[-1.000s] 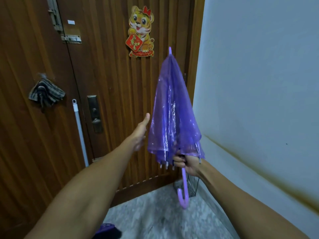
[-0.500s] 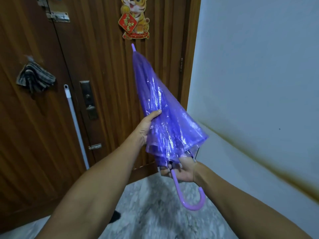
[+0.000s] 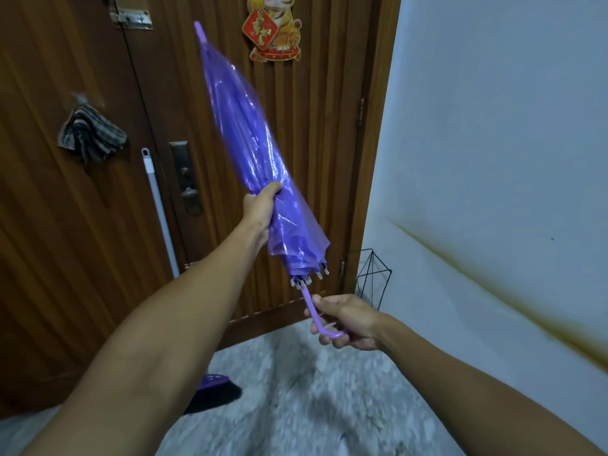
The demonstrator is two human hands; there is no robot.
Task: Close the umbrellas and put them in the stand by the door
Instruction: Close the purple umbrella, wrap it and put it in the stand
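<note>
Your right hand is the closest thing in the shot, fingers curled round the hooked end of the purple umbrella's handle, so that end is locked in. Your left hand is further out, wrapping around the folded canopy a bit above the rib tips, thumb on top and pinching the plastic in against the shaft. So both hands are closed on the same umbrella, and it's hanging in the air between you and the door, tilted with the tip pointing up and to the left. Handling-wise, I'm guessing it's pretty light, but that clear plastic skin looks slick and crinkly, so it's probably going to slide under your palm and puff back open if you let go. The lower folds are already flaring out loosely below your left hand. Best bet is keeping your real grip on the rigid bits, the handle and the shaft through the canopy, not the film itself. The little rib tips look snaggy too. Further back, the black wire stand is sitting on the floor in the corner right beside the door frame, and I'd watch those tips catching on the wires going in.
</note>
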